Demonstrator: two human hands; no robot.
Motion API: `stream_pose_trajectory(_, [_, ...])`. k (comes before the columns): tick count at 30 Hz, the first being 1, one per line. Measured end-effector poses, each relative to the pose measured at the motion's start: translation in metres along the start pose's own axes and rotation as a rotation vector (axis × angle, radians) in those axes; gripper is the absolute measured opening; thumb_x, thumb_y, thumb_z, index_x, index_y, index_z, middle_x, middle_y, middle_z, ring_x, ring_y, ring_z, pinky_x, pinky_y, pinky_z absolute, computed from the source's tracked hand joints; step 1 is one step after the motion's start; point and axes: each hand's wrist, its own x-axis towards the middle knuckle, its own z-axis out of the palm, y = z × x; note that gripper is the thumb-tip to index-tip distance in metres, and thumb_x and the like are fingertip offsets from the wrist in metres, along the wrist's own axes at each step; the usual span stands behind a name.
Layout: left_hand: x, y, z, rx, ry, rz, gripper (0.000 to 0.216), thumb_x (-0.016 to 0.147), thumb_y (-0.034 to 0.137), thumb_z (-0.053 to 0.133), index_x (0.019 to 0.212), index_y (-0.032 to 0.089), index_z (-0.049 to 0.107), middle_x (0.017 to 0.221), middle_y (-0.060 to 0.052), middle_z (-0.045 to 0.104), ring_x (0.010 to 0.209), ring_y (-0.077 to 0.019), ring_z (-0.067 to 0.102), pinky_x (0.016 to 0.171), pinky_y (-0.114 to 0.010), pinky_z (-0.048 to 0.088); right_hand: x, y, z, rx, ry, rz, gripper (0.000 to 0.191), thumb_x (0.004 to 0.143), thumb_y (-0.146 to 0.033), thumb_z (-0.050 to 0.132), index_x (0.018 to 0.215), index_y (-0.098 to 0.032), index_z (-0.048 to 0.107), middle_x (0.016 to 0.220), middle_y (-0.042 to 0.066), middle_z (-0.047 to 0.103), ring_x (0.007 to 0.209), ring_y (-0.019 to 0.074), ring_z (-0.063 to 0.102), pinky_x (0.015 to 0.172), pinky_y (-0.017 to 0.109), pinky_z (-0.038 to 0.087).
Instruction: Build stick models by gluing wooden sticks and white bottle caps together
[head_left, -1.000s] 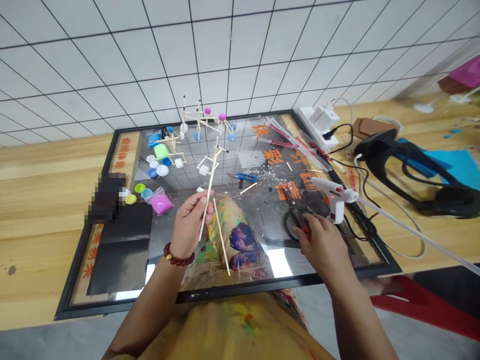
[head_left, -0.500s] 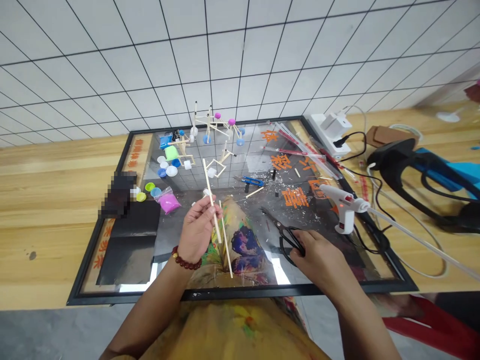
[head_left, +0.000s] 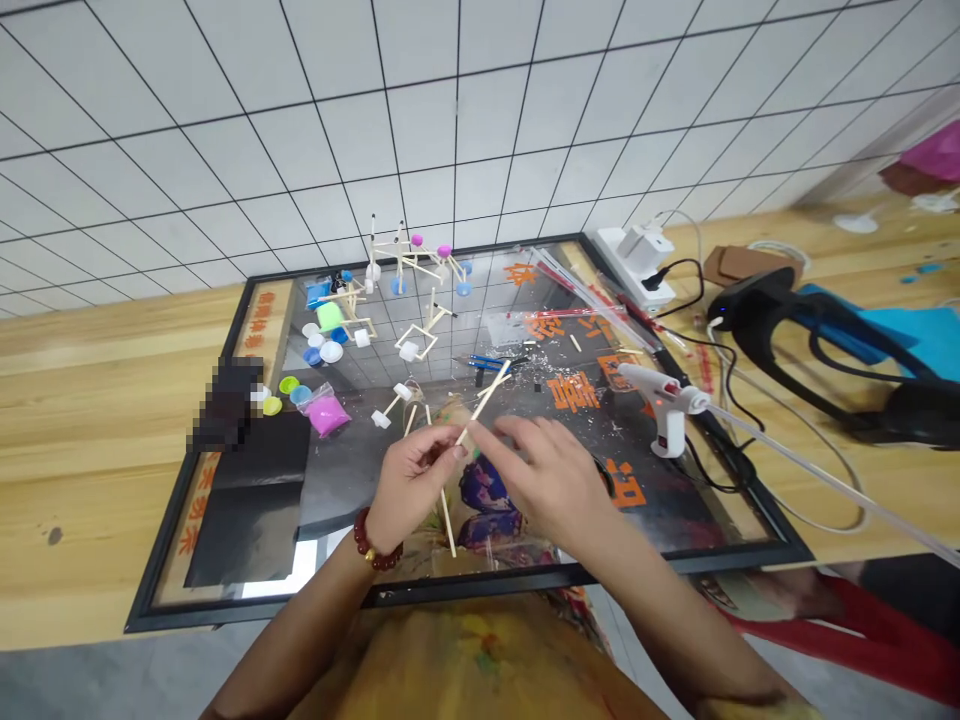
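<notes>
My left hand (head_left: 415, 482), with a red bead bracelet at the wrist, is closed in a pinch on a thin wooden stick (head_left: 489, 395) that slants up to the right over the mirrored board (head_left: 465, 583). My right hand (head_left: 551, 478) is right beside it with its fingers stretched out, and the thumb and forefinger touch the stick's lower end. A second loose stick (head_left: 445, 512) lies on the glass just under my left hand. Black scissors (head_left: 602, 466) lie mostly hidden behind my right hand.
A white glue gun (head_left: 664, 402) stands at the right of the board, its cord trailing off. Stick-and-cap models (head_left: 411, 256) stand at the back, with blue snips (head_left: 489, 362), loose caps (head_left: 324, 350) and a pink bag (head_left: 326, 413). A power strip (head_left: 638, 250) and black headset (head_left: 789, 300) lie on the wooden table.
My right hand left the scissors and moved left to the stick. My left hand swung the stick from leaning up-left to pointing up-right.
</notes>
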Motion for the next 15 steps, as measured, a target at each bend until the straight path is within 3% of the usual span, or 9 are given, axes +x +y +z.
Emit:
stream_pose_trajectory(4, [-0.003,0.01,-0.004,-0.094,-0.031,-0.067,0.032,0.083,0.036,0.074,0.109,0.017,0.074,0.073,-0.001,0.067,0.057,-0.0082,0.055,0.053,-0.021,0.043,0.027,0.006,0.012,-0.083,-0.004,-0.211,0.02,0.097,-0.017,0.051,0.102,-0.017,0.07,0.098,0.009,0.071,0.082,0.0193,0.059,0.07,0.034,0.045])
stream_pose_trajectory(7, [-0.002,0.011,-0.005,-0.305,0.001,-0.119,0.038,0.085,0.041,0.071,0.117,0.019,0.071,0.085,-0.005,0.071,0.059,-0.009,0.058,0.049,-0.02,0.041,0.047,0.027,0.022,-0.077,0.041,-0.237,0.024,0.098,-0.017,0.048,0.096,-0.019,0.071,0.104,0.007,0.072,0.084,0.019,0.06,0.072,0.034,0.047])
stream_pose_trajectory(8, [-0.001,0.009,-0.006,-0.365,0.031,-0.11,0.038,0.086,0.042,0.07,0.116,0.019,0.071,0.089,-0.006,0.072,0.061,-0.0095,0.059,0.05,-0.02,0.042,0.054,0.039,0.026,-0.038,0.074,-0.185,0.025,0.098,-0.017,0.046,0.097,-0.02,0.071,0.106,0.007,0.072,0.085,0.0193,0.061,0.073,0.034,0.048])
stream_pose_trajectory(10, [0.002,0.0,-0.008,-0.398,0.096,-0.059,0.035,0.086,0.042,0.07,0.113,0.02,0.072,0.092,-0.006,0.072,0.065,-0.0098,0.061,0.055,-0.021,0.045,0.073,0.069,0.036,0.135,0.162,0.056,0.026,0.098,-0.02,0.046,0.097,-0.022,0.072,0.101,0.006,0.073,0.088,0.0194,0.064,0.075,0.034,0.051])
stream_pose_trajectory(13, [0.004,-0.018,-0.007,-0.219,0.124,-0.001,0.032,0.083,0.041,0.073,0.107,0.018,0.074,0.086,-0.005,0.074,0.067,-0.0107,0.062,0.063,-0.024,0.05,0.108,0.121,0.054,0.447,0.254,0.465,0.021,0.094,-0.03,0.052,0.091,-0.019,0.07,0.09,0.004,0.071,0.086,0.0186,0.067,0.082,0.036,0.054])
stream_pose_trajectory(15, [0.003,-0.029,-0.005,-0.088,0.118,-0.002,0.031,0.083,0.041,0.073,0.104,0.017,0.074,0.083,-0.005,0.075,0.069,-0.0122,0.064,0.068,-0.026,0.053,0.132,0.15,0.068,0.56,0.259,0.583,0.018,0.09,-0.026,0.054,0.092,-0.016,0.068,0.083,0.004,0.069,0.079,0.0173,0.066,0.079,0.036,0.055])
